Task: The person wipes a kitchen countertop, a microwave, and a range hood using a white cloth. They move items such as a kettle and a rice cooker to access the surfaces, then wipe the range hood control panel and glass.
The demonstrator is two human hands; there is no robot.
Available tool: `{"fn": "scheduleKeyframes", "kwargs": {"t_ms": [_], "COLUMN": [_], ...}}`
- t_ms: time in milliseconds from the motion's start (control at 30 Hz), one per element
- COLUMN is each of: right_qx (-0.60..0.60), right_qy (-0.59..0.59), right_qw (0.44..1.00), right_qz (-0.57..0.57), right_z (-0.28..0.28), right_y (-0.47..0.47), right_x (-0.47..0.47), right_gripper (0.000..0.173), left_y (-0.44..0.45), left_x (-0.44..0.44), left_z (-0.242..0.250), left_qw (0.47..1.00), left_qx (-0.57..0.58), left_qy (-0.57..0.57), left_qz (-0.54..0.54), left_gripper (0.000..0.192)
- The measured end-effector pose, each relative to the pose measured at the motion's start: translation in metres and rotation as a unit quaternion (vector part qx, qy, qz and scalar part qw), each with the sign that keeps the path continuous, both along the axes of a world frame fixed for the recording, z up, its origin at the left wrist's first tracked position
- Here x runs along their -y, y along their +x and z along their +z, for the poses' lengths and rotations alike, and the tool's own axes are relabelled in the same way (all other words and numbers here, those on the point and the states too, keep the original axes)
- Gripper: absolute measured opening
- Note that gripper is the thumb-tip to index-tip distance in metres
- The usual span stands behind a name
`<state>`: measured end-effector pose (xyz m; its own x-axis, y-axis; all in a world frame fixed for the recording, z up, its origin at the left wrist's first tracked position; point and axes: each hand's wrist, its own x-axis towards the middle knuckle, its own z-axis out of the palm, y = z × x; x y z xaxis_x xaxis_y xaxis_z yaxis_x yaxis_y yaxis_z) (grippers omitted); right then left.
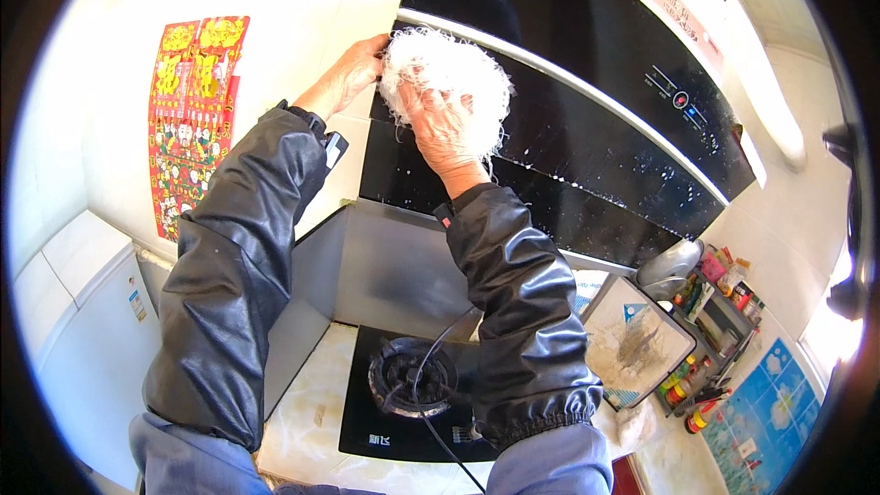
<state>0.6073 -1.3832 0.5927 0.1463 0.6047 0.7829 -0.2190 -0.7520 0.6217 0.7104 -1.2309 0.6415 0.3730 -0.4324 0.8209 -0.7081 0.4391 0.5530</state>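
Observation:
A white, shaggy cleaning cloth (474, 72) lies bunched against the black glass front of a range hood (550, 117). My right hand (443, 127) presses on it from the near side, fingers sunk into the strands. My left hand (350, 75) is at the hood's left edge, beside the cloth; its fingertips are hidden, so I cannot tell whether it grips the cloth or the hood. White specks dot the lower right panels. Black oversleeves (234, 275) cover both forearms.
Below is a black gas hob (412, 392) with a dark cable (423, 405) across it, behind metal splash guards (399, 261). To the right are a stained board (632, 340), a metal pot lid (670, 258) and a condiment rack (722, 316). A white refrigerator (96, 357) stands left.

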Motion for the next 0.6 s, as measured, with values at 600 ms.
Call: {"fn": "scheduleKeyframes", "kwargs": {"t_ms": [600], "right_qx": [0.082], "right_qy": [0.074], "right_qw": [0.994], "right_qz": [-0.007], "right_z": [-0.005], "right_y": [-0.049], "right_x": [0.053], "right_gripper": [0.046], "left_y": [0.017], "left_x": [-0.002], "left_z": [-0.007], "left_qw": [0.997], "left_qx": [0.072], "left_qy": [-0.031], "left_qz": [-0.016], "left_gripper": [0.052]}}
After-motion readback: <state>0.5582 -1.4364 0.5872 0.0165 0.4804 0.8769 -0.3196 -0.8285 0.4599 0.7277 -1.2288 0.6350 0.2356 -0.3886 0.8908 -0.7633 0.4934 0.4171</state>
